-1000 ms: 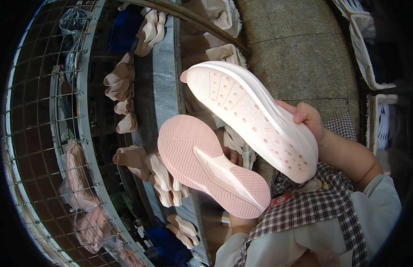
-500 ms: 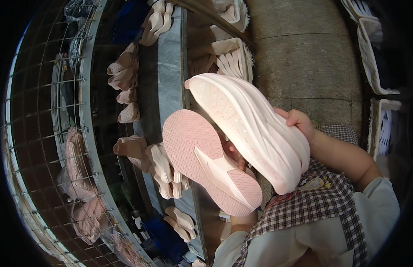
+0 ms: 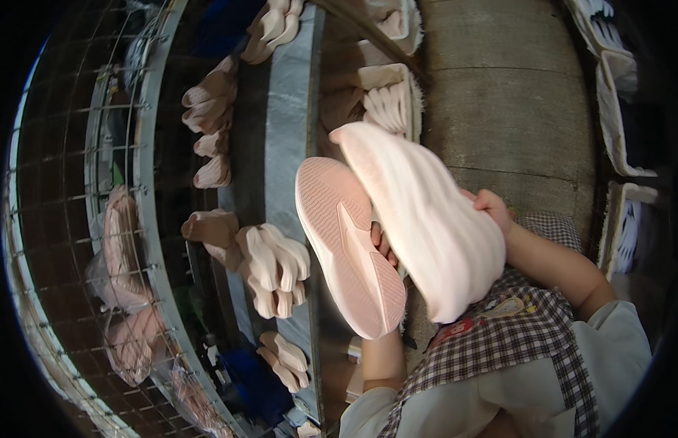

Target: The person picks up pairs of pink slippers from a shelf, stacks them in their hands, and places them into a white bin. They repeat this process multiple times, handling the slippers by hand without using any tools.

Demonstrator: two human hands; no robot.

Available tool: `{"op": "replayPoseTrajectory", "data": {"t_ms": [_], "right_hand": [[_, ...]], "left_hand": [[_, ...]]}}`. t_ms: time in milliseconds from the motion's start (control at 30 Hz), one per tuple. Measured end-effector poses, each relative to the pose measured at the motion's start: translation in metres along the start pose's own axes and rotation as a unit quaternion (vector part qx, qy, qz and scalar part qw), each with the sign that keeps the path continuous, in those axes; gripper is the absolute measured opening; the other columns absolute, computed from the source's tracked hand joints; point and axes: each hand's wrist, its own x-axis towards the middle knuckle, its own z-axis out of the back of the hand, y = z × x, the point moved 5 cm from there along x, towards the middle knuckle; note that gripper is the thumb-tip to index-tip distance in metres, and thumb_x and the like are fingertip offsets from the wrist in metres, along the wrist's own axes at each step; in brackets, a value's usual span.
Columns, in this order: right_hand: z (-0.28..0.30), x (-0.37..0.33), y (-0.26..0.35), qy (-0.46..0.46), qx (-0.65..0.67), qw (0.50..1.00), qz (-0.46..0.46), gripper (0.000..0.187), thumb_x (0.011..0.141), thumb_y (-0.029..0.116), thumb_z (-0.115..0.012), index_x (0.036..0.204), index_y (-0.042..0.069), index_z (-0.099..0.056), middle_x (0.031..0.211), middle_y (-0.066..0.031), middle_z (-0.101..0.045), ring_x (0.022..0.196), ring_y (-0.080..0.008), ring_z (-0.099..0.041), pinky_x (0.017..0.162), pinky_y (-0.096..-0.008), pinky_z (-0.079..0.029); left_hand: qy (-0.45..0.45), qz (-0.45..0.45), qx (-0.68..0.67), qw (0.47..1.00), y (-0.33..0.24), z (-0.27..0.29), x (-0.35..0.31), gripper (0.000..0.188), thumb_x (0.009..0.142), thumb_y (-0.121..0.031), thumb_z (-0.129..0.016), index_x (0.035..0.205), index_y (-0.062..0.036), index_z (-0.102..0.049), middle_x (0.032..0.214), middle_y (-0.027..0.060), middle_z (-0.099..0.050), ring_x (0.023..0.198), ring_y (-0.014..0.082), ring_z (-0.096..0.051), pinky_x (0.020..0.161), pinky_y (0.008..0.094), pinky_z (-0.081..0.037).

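A pink-and-cream shoe sole (image 3: 340, 244) is held tilted with its ridged tread facing up. My left hand (image 3: 380, 241) is mostly behind it; its closed fingers show curled over the sole's right edge. Beside it, slightly overlapping its right side, is a stack of pale pinkish-white shoe soles (image 3: 434, 226), blurred by motion. At the right side of that stack, my right hand (image 3: 492, 209) grips the edge, with the thumb and part of the fingers showing. Whether the sole and the stack touch, I cannot tell.
Left of my hands runs a grey metal ledge (image 3: 286, 146) carrying several pale soles (image 3: 273, 263). Beyond stands a wire mesh rack (image 3: 145, 219) with bagged pink soles (image 3: 135, 336). Cloth-lined bins of soles (image 3: 390, 102) are behind; more bins (image 3: 620, 212) line the right, past wooden boards (image 3: 507, 102).
The pink-and-cream sole has tilted more upright and turned partly edge-on. The pale stack has rolled, so its upper face shows less and its layered side more. Both hands keep hold.
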Motion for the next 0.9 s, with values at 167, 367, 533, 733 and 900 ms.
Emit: {"op": "replayPoseTrajectory", "data": {"t_ms": [167,367,533,733,900], "right_hand": [[0.012,-0.004,0.002,-0.033,0.049,0.998,-0.018,0.07,0.07,0.021,-0.038,0.137,0.002,-0.034,0.127,-0.0227,-0.05,0.107,-0.0373,-0.058,0.095,-0.0504,-0.046],[0.02,0.005,0.002,-0.044,-0.028,0.999,-0.007,0.071,0.067,0.017,-0.042,0.137,0.003,-0.035,0.129,-0.0202,-0.049,0.115,-0.0331,-0.053,0.101,-0.0452,-0.041],[0.013,0.02,-0.012,-0.018,-0.12,0.992,-0.042,0.07,0.07,0.016,-0.047,0.138,0.004,-0.033,0.132,-0.0175,-0.047,0.117,-0.0304,-0.051,0.103,-0.0433,-0.039],[0.014,0.049,-0.027,-0.032,-0.253,0.95,-0.182,0.078,0.08,0.02,-0.066,0.143,0.005,-0.021,0.137,-0.0162,-0.04,0.123,-0.0248,-0.046,0.104,-0.0398,-0.039],[0.011,0.066,-0.046,-0.05,-0.187,0.954,-0.228,0.084,0.079,0.019,-0.07,0.144,0.007,-0.019,0.134,-0.0185,-0.043,0.115,-0.0229,-0.054,0.092,-0.0373,-0.051]], "left_hand": [[0.058,0.008,-0.064,0.996,-0.014,-0.002,0.0,0.065,0.09,-0.031,-0.055,0.139,0.0036,-0.029,0.103,0.0146,-0.056,0.078,0.0215,-0.055,0.068,0.0311,-0.053],[-0.116,-0.101,0.096,0.983,-0.019,-0.013,-0.022,0.067,0.087,-0.021,-0.062,0.14,0.001,-0.027,0.103,0.0115,-0.055,0.076,0.0164,-0.054,0.062,0.0266,-0.053],[-0.307,-0.003,0.324,0.895,-0.028,-0.004,-0.024,0.058,0.089,-0.004,-0.056,0.14,-0.0027,-0.028,0.131,0.0152,-0.048,0.108,0.0198,-0.058,0.086,0.032,-0.053],[-0.29,-0.028,0.418,0.86,-0.034,-0.014,-0.029,0.057,0.091,-0.008,-0.055,0.14,-0.0013,-0.027,0.132,0.0147,-0.046,0.117,0.022,-0.05,0.097,0.033,-0.043],[-0.302,-0.104,0.787,0.528,-0.091,-0.043,-0.068,0.086,0.083,-0.021,-0.069,0.144,0.0043,-0.014,0.15,0.0231,-0.017,0.139,0.0294,-0.019,0.112,0.0404,-0.019]]}}
